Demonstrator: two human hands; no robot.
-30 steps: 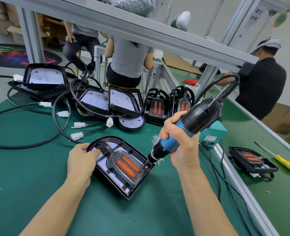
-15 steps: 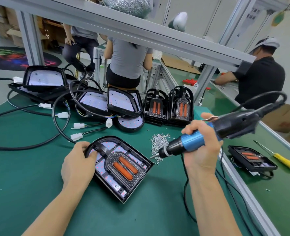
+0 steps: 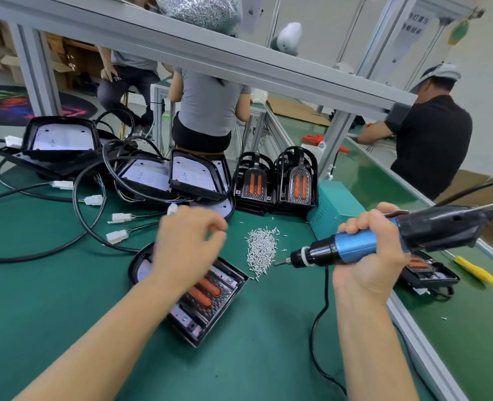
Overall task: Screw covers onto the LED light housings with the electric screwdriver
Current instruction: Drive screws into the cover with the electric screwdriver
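Note:
A black LED light housing point(image 3: 210, 302) with a cover bearing two orange lenses lies on the green mat in front of me. My left hand point(image 3: 187, 241) hovers above its far end, blurred, fingers loosely curled, with nothing visible in them. My right hand point(image 3: 366, 267) grips the blue and black electric screwdriver point(image 3: 355, 247), held nearly level. Its bit points left and touches the edge of a pile of small silver screws point(image 3: 261, 247) just right of the housing.
Open housings with white LED boards point(image 3: 57, 137) and tangled black cables point(image 3: 37, 256) fill the back left. Two stacks of covers point(image 3: 297, 180) stand beside a teal power box point(image 3: 332, 206). On the right conveyor lie another light point(image 3: 430, 270) and a yellow screwdriver point(image 3: 475, 269). Several people work beyond.
My left hand let go of the housing and lifted up and right toward the screws. My right hand swung the screwdriver away from the cover, its bit now at the screw pile.

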